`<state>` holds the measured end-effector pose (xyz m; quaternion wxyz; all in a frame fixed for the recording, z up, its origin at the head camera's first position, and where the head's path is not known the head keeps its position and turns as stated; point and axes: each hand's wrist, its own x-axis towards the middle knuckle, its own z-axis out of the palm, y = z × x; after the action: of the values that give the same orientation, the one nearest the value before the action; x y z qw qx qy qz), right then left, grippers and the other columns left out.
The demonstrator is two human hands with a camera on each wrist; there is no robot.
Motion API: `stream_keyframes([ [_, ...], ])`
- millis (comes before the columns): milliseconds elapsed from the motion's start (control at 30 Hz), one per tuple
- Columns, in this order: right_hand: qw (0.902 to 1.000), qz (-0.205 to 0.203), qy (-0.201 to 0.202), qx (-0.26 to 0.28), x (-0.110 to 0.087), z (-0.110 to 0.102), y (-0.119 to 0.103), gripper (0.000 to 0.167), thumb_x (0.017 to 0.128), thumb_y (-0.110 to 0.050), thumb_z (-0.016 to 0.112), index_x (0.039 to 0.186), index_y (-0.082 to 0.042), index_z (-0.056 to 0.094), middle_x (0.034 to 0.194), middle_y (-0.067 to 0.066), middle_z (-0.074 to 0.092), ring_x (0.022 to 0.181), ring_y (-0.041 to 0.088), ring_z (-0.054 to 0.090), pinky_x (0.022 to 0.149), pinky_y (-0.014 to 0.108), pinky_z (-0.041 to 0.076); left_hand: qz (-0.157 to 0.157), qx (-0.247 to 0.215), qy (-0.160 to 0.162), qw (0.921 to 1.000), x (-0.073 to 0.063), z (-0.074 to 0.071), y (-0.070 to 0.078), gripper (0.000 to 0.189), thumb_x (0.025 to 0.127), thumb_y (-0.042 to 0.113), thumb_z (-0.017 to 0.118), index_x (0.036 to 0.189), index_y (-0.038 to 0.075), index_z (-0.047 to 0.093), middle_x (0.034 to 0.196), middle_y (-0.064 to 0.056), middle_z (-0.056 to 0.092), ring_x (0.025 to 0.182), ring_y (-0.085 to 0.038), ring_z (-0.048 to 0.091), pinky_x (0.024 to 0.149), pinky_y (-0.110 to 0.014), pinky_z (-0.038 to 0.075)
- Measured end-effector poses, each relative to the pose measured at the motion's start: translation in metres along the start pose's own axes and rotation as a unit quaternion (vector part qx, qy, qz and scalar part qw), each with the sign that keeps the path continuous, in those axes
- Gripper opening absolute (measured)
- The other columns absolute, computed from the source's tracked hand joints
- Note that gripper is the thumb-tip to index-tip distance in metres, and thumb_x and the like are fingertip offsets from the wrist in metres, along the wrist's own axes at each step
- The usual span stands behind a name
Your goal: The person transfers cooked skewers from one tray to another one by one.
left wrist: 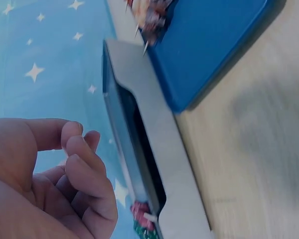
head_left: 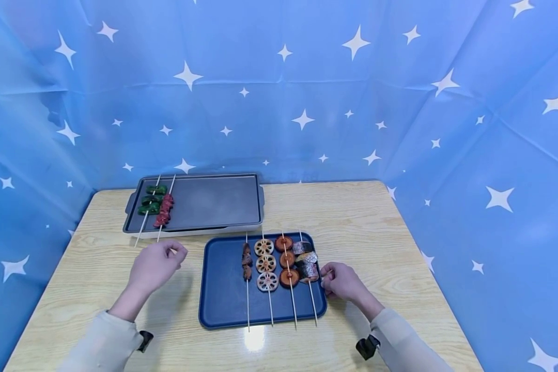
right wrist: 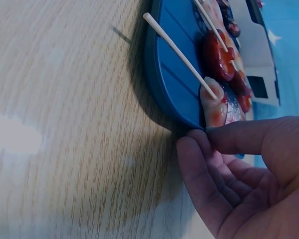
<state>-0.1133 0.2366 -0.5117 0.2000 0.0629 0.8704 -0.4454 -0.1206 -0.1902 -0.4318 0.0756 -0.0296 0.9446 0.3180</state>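
My right hand pinches the right rim of a blue tray, with the thumb on the inner side in the right wrist view. Across the tray's right half lie a brown meat skewer, a lotus root skewer, a mushroom skewer and a fish skewer. My left hand hovers left of the tray, fingers loosely curled around nothing. It is nearest the lower stick end of a red meat skewer, which lies beside a green pepper skewer on a dark grill pan.
The grill pan stands at the back left of a wooden table, just behind the tray. Several stick ends overhang the tray's front rim. A blue curtain with white stars surrounds the table's back and sides.
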Motion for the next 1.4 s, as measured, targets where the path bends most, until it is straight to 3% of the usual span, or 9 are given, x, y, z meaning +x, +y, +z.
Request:
stream_keyframes([
  [300, 1.0, -0.004, -0.005, 0.002, 0.001, -0.001, 0.001, 0.026, 0.078, 0.012, 0.049, 0.101, 0.007, 0.059, 0.074, 0.01, 0.058, 0.06, 0.018, 0.062, 0.058, 0.036, 0.058, -0.017, 0.013, 0.034, 0.9992, 0.006, -0.029, -0.015, 0.038, 0.099, 0.034, 0.047, 0.112, 0.005, 0.068, 0.084, -0.009, 0.074, 0.06, -0.013, 0.059, 0.05, -0.031, 0.04],
  [533, 1.0, -0.005, -0.003, -0.003, 0.002, -0.001, 0.002, 0.025, 0.078, 0.012, 0.05, 0.1, 0.006, 0.059, 0.075, 0.01, 0.059, 0.06, 0.018, 0.062, 0.057, 0.035, 0.058, -0.037, 0.046, 0.054, 0.9968, 0.01, -0.045, -0.038, 0.043, 0.099, 0.038, 0.045, 0.113, 0.003, 0.065, 0.073, -0.005, 0.066, 0.057, -0.018, 0.052, 0.048, -0.031, 0.035],
  [733, 1.0, -0.004, 0.0, -0.008, 0.001, -0.001, -0.001, 0.025, 0.077, 0.012, 0.05, 0.099, 0.005, 0.06, 0.074, 0.01, 0.059, 0.059, 0.019, 0.062, 0.056, 0.035, 0.057, -0.054, 0.043, -0.014, 0.9975, 0.014, -0.043, -0.052, 0.05, 0.1, 0.038, 0.04, 0.125, 0.0, 0.059, 0.089, -0.012, 0.071, 0.067, -0.019, 0.061, 0.053, -0.03, 0.041],
  [900, 0.9998, -0.012, -0.003, -0.015, -0.001, -0.001, -0.002, 0.023, 0.078, 0.012, 0.05, 0.098, 0.006, 0.06, 0.074, 0.011, 0.059, 0.059, 0.02, 0.062, 0.055, 0.036, 0.057, -0.074, -0.018, -0.067, 0.9949, 0.019, -0.034, -0.06, 0.055, 0.102, 0.039, 0.04, 0.132, -0.005, 0.052, 0.115, -0.024, 0.066, 0.079, -0.019, 0.07, 0.063, -0.032, 0.053],
  [1167, 0.9996, -0.021, -0.002, -0.017, -0.003, 0.0, -0.002, 0.024, 0.076, 0.013, 0.05, 0.098, 0.006, 0.06, 0.072, 0.009, 0.058, 0.058, 0.018, 0.062, 0.054, 0.036, 0.057, -0.091, -0.127, -0.077, 0.9847, 0.027, -0.024, -0.069, 0.056, 0.103, 0.037, 0.039, 0.138, -0.006, 0.044, 0.127, -0.025, 0.061, 0.089, -0.022, 0.068, 0.067, -0.03, 0.055],
  [1400, 0.9997, -0.017, 0.0, -0.016, -0.003, 0.0, -0.002, 0.024, 0.076, 0.013, 0.051, 0.097, 0.006, 0.059, 0.073, 0.01, 0.059, 0.058, 0.019, 0.061, 0.054, 0.037, 0.057, -0.099, -0.133, -0.074, 0.9835, 0.031, -0.019, -0.07, 0.055, 0.104, 0.036, 0.038, 0.137, -0.007, 0.045, 0.126, -0.025, 0.061, 0.086, -0.019, 0.066, 0.067, -0.03, 0.054],
])
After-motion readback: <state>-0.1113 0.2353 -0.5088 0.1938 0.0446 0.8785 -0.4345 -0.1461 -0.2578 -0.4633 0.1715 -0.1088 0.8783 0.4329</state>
